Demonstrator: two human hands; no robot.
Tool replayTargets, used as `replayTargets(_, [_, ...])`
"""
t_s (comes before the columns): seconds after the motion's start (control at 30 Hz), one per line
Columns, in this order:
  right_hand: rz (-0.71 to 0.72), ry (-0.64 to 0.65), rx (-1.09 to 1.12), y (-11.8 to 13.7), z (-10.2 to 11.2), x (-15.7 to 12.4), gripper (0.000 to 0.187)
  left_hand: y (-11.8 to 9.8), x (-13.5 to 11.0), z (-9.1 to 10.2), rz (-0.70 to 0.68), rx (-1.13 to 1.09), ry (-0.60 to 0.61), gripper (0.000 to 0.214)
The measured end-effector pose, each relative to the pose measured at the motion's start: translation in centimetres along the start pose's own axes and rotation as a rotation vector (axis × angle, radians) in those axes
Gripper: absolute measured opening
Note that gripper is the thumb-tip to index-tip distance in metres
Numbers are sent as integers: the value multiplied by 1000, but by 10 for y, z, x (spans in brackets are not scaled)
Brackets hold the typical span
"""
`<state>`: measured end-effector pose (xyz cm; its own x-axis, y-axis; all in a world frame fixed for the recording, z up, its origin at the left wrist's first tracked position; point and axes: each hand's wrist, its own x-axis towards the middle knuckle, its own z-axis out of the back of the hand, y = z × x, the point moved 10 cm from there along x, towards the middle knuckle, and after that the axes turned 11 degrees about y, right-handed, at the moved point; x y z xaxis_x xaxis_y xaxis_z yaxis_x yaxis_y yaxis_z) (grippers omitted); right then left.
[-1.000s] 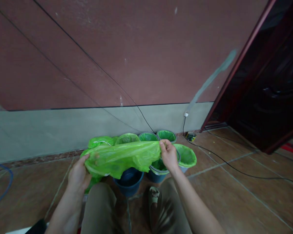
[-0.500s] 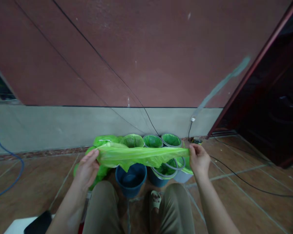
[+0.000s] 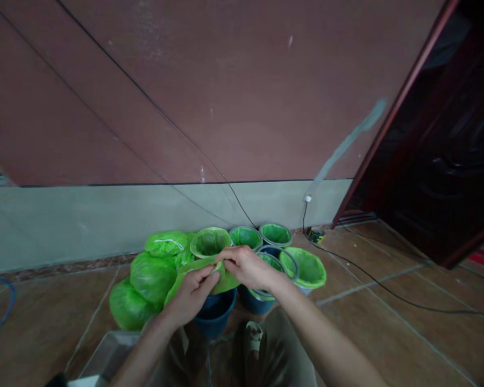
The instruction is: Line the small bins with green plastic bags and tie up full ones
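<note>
Both hands meet over the front bins, pinching a thin green garbage bag (image 3: pixel 228 280). My left hand (image 3: pixel 191 295) has thumb and fingers closed on the plastic. Beside it, my right hand (image 3: pixel 246 266) is bent over with its fingertips gripping the same part of the bag. Part of the bag drapes to the left, behind my left hand. Just below stands a dark blue bin (image 3: pixel 213 321), its opening partly covered by the bag and hands. To its right is another blue bin (image 3: pixel 258 305) with a green liner, partly hidden by my right forearm.
Several green-lined bins (image 3: pixel 305 269) stand near the wall, with a grey ring (image 3: pixel 294 259) among them. Bulging green bags (image 3: pixel 153 279) are piled at left. A clear plastic tub (image 3: pixel 113 349) is by my left arm. A black cable (image 3: pixel 387 298) crosses the floor toward a small can (image 3: pixel 317 235).
The bag was stretched wide between my hands. Now they have come together at the middle, and the bag is bunched there. The view has shifted slightly.
</note>
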<state>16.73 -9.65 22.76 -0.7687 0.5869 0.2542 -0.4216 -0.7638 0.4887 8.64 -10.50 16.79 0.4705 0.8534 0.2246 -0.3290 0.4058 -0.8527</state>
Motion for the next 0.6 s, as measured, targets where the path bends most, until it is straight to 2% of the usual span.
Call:
replayTargets(0.1, [-9, -147, -8, -6, 28, -17, 26, 24, -4, -22, 42, 131, 70, 26])
replayTargets(0.2, [38, -268, -104, -4, 57, -43, 26, 63, -9, -23, 183, 477, 52, 36])
replayTargets(0.3, [16, -315, -307, -13, 77, -77, 27, 100, -15, -6, 303, 739, 82, 44])
replayTargets(0.37, [-47, -348, -450, -30, 87, -102, 29, 116, -20, 15, 349, 835, 80, 45])
replayTargets(0.47, [-205, -427, -584, -64, 95, -139, 29, 121, -28, 46, 351, 942, 49, 48])
replayTargets(0.6, [-385, -443, -628, -102, 78, -161, 26, 113, -31, 67, 361, 983, 22, 53])
